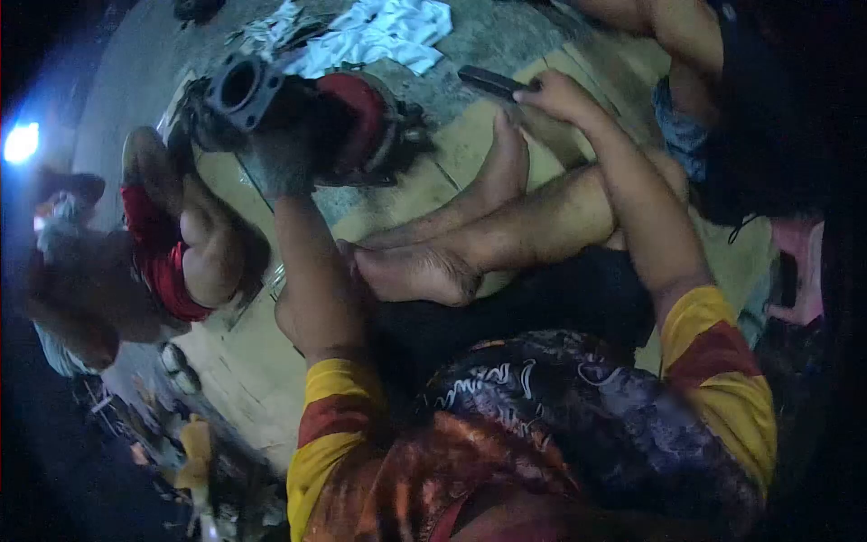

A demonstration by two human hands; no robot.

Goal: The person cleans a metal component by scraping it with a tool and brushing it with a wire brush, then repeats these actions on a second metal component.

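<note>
My left hand [282, 164], darkened and partly lost in shadow, is closed on a dark metal housing. The housing's square flange [242, 94] faces up, with a large round bore and bolt holes at its corners. Right beside it is a red round part [359, 113] with a dark rim. My right hand [560, 96] grips a dark flat bar [490, 82] near one end; the other end points left toward the housing. Below the bar rest my bare feet [424, 271], legs crossed.
Pale cardboard sheets [237, 384] cover the floor. White cloths [384, 34] lie at the back. A person in red shorts [167, 257] sits at left, and another person's leg [691, 45] is at upper right. Scattered tools and parts [194, 452] lie lower left, near a pink stool [797, 271] at far right.
</note>
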